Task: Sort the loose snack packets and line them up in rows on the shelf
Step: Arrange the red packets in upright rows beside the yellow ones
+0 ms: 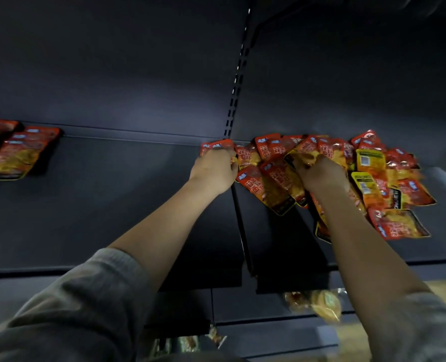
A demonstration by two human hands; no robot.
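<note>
Two hands deep in a loose heap of glossy red-and-yellow foil snack packets, sprawled on the right bay of the dark metal shelf. Left hand has its fingers curled round a small stack of matching packets at the back edge, near the slotted upright. Right hand is knuckles-up in the pile, fingers bent onto one packet, though it's kinda blurry so I think it's a pinch. Best move imo: square that stack against the back wall first, then feed singles face-up, same way round. Both arms stretched up and forward, grey sleeves pushed back. Neat overlapping rows already sit far left.
</note>
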